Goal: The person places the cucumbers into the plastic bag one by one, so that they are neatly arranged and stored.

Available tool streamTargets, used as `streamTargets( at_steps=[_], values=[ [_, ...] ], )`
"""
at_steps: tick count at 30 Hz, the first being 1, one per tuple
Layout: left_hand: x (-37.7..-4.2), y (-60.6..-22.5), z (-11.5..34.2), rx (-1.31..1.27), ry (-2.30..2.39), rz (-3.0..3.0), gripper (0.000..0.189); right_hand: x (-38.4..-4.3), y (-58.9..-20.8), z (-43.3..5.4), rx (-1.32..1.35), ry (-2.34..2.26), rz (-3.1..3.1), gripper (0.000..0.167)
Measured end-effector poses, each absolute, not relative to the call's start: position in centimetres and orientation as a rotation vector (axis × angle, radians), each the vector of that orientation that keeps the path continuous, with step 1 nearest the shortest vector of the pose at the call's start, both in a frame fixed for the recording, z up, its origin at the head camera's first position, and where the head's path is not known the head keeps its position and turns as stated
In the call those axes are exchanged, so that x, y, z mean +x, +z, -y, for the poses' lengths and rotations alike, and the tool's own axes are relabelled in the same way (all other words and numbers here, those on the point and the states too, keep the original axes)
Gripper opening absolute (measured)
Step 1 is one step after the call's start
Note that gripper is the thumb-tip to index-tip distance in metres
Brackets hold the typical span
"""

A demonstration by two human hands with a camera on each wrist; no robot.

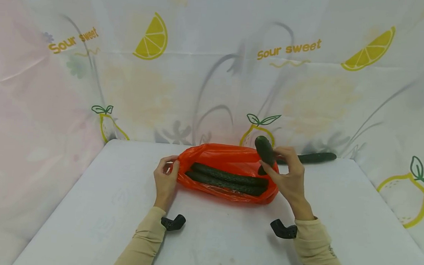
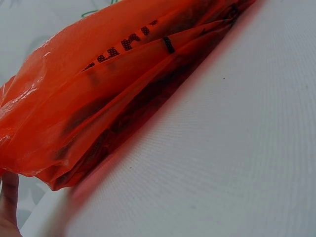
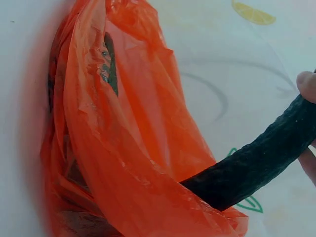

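An orange-red plastic bag [image 1: 226, 197] lies on the white table with its mouth spread toward me. Two dark green cucumbers [image 1: 227, 180] lie side by side inside it. At the bag's left end my left hand [image 1: 166, 180] grips the rim between thumb and fingers. My right hand [image 1: 288, 178] holds another cucumber [image 1: 265, 150] tilted over the bag's right end, thumb on the near side. In the right wrist view that cucumber [image 3: 256, 160] slants down, its lower end behind the bag's rim. Only part of the left hand [image 2: 9, 207] shows in the left wrist view.
One more cucumber [image 1: 318, 157] lies near the table's back edge, partly behind the right hand. A white cloth backdrop [image 1: 215, 68] with printed lemons rises behind the white table [image 1: 206, 244]. Each wrist wears a black camera mount [image 1: 173, 222].
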State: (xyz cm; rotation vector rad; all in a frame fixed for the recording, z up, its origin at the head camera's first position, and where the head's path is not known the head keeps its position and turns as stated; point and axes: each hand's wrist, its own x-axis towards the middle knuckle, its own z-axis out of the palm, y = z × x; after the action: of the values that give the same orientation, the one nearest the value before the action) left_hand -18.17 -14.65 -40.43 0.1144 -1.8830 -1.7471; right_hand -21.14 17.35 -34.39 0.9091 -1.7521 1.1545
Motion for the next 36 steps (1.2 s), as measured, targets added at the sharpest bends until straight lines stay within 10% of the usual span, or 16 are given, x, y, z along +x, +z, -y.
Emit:
streamTargets(
  at_steps=[36],
  values=[
    [-19.0, -41.7, 14.9, 0.054, -1.809, 1.737, 0.023, -21.4, -36.5, -13.5, 1.009, 0.695, 1.996, 0.053]
  ],
)
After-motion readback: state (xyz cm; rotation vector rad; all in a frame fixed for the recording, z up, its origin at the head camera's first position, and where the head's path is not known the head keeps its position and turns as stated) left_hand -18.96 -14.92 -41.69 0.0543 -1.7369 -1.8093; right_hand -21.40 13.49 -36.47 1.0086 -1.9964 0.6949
